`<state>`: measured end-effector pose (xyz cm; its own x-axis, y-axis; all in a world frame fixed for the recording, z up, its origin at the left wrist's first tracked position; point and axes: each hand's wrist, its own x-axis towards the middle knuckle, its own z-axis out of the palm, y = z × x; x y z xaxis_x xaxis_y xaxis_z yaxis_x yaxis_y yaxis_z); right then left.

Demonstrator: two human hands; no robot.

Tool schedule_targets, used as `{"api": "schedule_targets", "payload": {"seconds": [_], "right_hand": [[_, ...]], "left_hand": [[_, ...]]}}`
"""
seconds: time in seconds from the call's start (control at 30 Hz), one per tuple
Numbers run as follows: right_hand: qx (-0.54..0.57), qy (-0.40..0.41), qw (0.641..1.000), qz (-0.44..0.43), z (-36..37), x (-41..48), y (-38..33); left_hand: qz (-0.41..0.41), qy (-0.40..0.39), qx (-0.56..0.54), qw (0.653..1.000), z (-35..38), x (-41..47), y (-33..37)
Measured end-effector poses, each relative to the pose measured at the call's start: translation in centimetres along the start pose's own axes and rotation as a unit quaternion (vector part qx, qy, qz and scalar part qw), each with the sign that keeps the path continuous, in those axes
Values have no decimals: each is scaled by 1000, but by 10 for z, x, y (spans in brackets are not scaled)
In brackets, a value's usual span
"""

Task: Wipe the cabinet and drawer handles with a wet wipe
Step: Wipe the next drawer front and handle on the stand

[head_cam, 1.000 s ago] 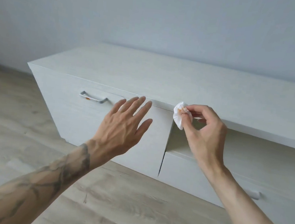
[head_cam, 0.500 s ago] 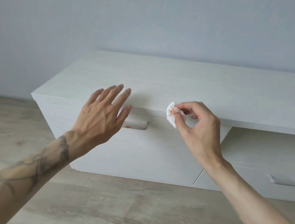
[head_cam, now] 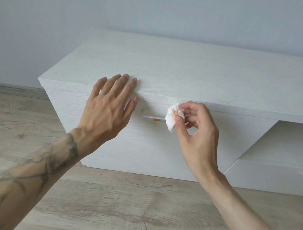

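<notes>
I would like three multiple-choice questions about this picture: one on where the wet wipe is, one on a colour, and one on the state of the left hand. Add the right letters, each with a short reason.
1. Where is the wet wipe?
A. On the floor
B. At the right end of the door handle, in the right hand
C. In a drawer

2. What colour is the spot on that handle?
A. Blue
B. Green
C. Orange

3. How is the left hand?
A. Open, fingers straight on the top edge of the cabinet
B. Curled round the handle
C. Holding a second wipe

Answers:
1 B: the right hand pinches the crumpled wipe at the handle's right end.
2 C: an orange mark shows on the bar.
3 A: its fingers lie flat and grip nothing.
</notes>
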<state>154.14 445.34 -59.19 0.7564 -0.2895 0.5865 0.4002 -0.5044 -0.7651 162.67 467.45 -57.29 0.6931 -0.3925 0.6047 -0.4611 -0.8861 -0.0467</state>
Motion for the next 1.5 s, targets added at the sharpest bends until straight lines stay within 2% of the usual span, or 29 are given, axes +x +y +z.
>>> {"api": "schedule_targets", "payload": {"seconds": [0.23,0.43,0.57,0.7,0.97,1.17,1.33,1.5], "right_hand": [[-72,34,996,-44,14,-10,25],[-115,36,988,-97,15,-10,38],[-167,54,970,-166,12,-1,47],[-176,58,953,-239,4,1,59],[-166,45,942,-289,19,7,61],[-167,64,950,-255,12,2,65],[-160,53,946,-278,27,5,60],[-153,67,952,-257,27,1,62]], "left_hand": [[6,81,-7,997,19,-2,-3],[5,120,21,993,39,-7,-5],[3,151,30,988,52,-8,-7],[-9,191,31,981,66,-4,-5],[-10,225,34,974,79,0,-8],[-5,239,35,970,85,2,-11],[-4,245,33,969,86,4,-12],[-4,242,31,970,85,3,-11]]}}
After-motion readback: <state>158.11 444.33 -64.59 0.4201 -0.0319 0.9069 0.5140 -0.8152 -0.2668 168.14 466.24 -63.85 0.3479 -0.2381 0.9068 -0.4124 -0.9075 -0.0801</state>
